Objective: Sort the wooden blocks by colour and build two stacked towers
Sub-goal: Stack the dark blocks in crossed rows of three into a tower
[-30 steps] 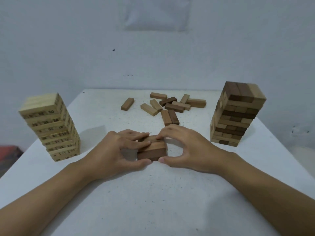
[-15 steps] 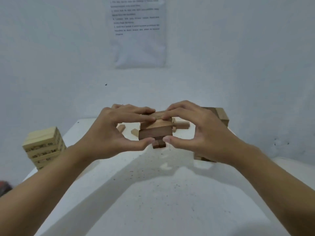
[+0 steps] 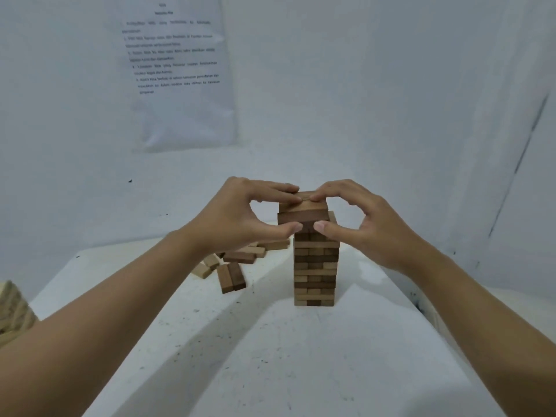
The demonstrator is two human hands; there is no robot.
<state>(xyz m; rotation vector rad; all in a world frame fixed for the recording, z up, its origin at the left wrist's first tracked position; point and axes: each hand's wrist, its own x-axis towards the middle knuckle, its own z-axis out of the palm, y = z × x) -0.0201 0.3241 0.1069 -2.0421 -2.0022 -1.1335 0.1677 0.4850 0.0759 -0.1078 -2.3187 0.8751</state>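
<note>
Head view, held blocks (image 3: 302,213): a small bundle of brown blocks sits between the two hands at the top of the brown tower (image 3: 316,266), shifted slightly to the left of it. Whether it rests on the tower cannot be told.
Left hand (image 3: 240,215): fingers lie over the bundle's top, the thumb is under its lower left edge, pinching it.
Right hand (image 3: 370,224): fingers curl onto the top from the right, the thumb presses below, pinching the same bundle.
Bundle's look: a lighter block face above, a darker one below, long sides facing the camera.
Brown tower: upright on the table (image 3: 270,356), with mixed tan and dark layers.
Loose blocks (image 3: 240,257): scattered to the left of the tower, behind the left wrist.
Pale tower (image 3: 12,311): at the far left edge, partly cut off.
Wall sheet (image 3: 177,70): printed text, too blurred to read.
</note>
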